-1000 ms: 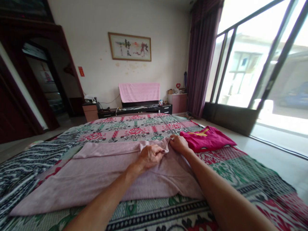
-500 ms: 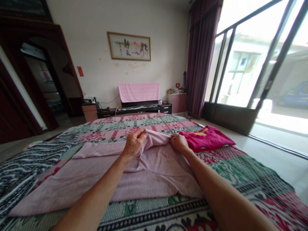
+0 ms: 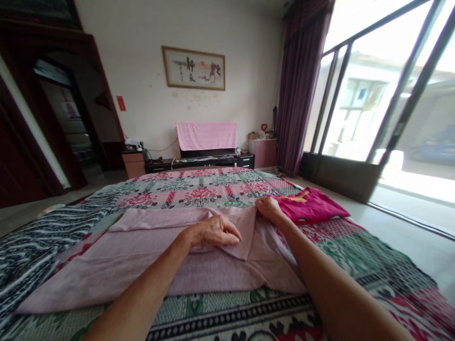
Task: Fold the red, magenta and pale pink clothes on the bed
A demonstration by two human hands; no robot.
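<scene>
A pale pink garment [image 3: 142, 255] of thin cloth lies spread on the patterned bedspread [image 3: 199, 308], with a folded-over flap near its right part. My right hand [image 3: 267, 207] pinches the garment's far edge, beside a folded magenta garment [image 3: 316, 204] with yellow trim. Over the middle of the pale cloth is my left hand [image 3: 215, 231], palm down and fingers loosely bent. No cloth shows between its thumb and fingers, and its underside is hidden. The flap's pointed corner lies just right of and below the left fingertips.
A black-and-white striped cloth [image 3: 53, 241] is bunched along the left side of the bed. Beyond the bed stands a low black cabinet [image 3: 159, 167] with a pink cloth [image 3: 206, 136] draped over something on it. A glass door [image 3: 351, 109] is at the right.
My left hand has let go of the raised far edge and moved right and towards me. The lifted cloth now lies flatter, as a flap. My right hand keeps its hold.
</scene>
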